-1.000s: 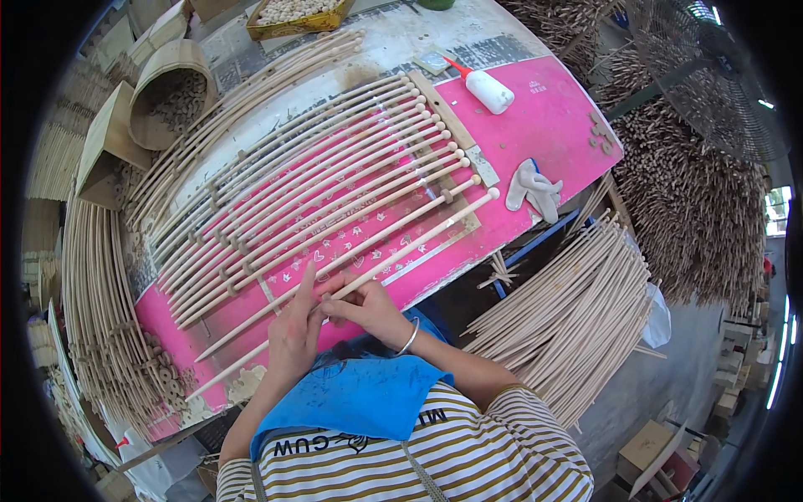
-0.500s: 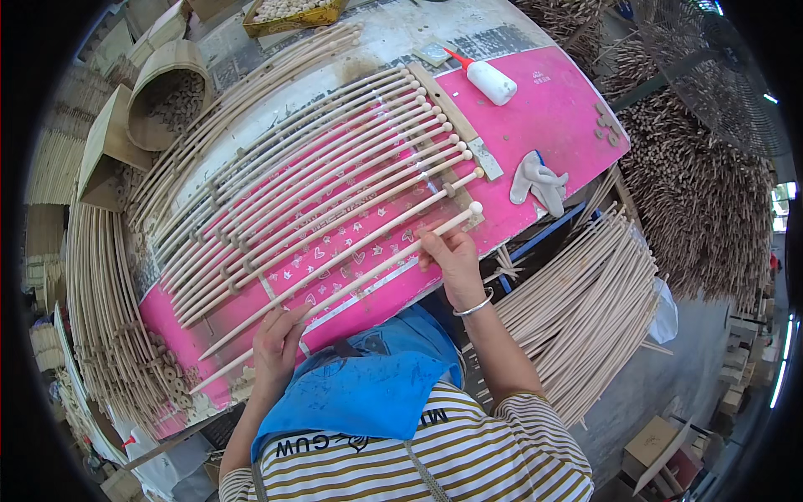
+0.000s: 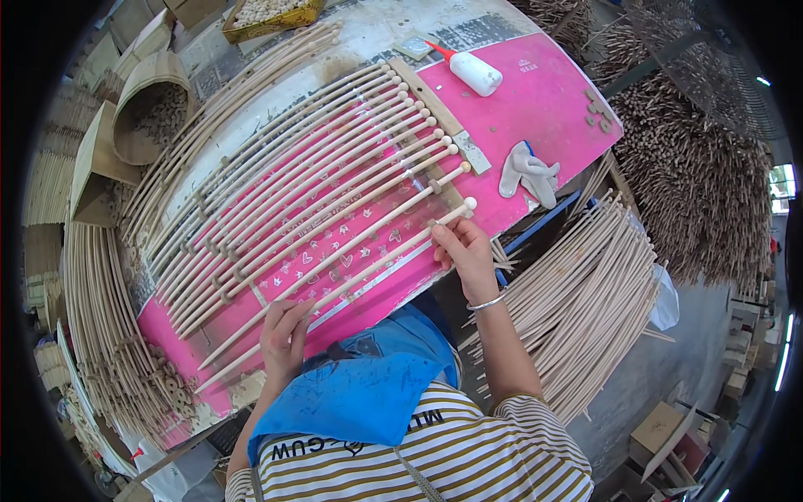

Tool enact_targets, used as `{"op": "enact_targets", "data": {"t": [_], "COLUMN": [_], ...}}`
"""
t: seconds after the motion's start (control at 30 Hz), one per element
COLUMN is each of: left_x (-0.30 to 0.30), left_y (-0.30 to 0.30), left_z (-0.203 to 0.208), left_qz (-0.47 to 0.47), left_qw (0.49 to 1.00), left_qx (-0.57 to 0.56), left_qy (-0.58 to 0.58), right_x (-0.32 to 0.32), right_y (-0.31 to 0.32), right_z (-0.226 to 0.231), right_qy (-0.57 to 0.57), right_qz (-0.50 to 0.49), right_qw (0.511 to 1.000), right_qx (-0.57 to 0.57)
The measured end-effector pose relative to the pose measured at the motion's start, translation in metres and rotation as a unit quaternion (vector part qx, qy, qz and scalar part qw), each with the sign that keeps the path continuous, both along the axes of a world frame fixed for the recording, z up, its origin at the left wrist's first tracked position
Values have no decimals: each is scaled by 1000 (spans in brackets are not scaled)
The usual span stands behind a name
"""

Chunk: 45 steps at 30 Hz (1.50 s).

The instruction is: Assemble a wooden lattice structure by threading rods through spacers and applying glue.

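A pale wooden stick (image 3: 368,277) with a round ball on its far right end lies slantwise along the near side of the pink board (image 3: 535,84). Thumb and fingers of my right hand (image 3: 465,258) pinch it just below the ball, and part of the shaft there is hidden behind them. Further down the shaft, my left hand (image 3: 284,336) is closed around the lower part. The stick's tapered tip pokes out past that hand. Beyond it lies a row of similar ball-ended sticks (image 3: 335,163), several with small brown rings on their shafts, their heads near a wooden strip (image 3: 431,100).
A white glue bottle (image 3: 475,74) with a red nozzle and a white glove (image 3: 529,174) lie on the board. Loose sticks (image 3: 577,301) are heaped at right. Bundled sticks (image 3: 100,309) and a tub of small wooden pieces (image 3: 155,79) stand at left.
My right hand has slid up the stick, closer to its ball end. My left hand keeps its grip. The whole view has shifted slightly.
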State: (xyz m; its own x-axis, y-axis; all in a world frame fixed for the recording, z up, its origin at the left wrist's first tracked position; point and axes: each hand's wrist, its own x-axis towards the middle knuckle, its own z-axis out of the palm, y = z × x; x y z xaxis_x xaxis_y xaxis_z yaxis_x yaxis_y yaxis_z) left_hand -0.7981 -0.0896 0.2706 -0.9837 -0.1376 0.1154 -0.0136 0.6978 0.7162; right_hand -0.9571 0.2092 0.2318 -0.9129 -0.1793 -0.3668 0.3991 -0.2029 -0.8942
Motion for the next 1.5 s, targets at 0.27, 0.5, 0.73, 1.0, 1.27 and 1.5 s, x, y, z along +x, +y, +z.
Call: {"op": "enact_targets", "data": {"t": [0.27,0.5,0.73,1.0,1.27,1.5], "left_x": [-32,-43,-46,-66,-68,-32], "left_y": [25,28,29,-41,-53,-35], "left_z": [-17,-24,-23,-12,-8,40], "left_qz": [20,-20,-18,39,-2,-39], "left_qw": [998,983,977,965,952,956], "left_qx": [-50,-174,-208,-246,-279,-270], "left_qy": [30,55,44,80,123,104], "right_x": [-30,-29,-30,-17,-2,26], "right_y": [9,15,10,15,-11,-108], "right_z": [-5,-9,-15,-17,6,15], "right_qy": [81,240,347,330,352,-19], "right_qz": [-77,-88,-81,-130,-67,104], "right_qw": [980,905,832,883,880,978], "right_qx": [163,340,427,306,311,-180]}}
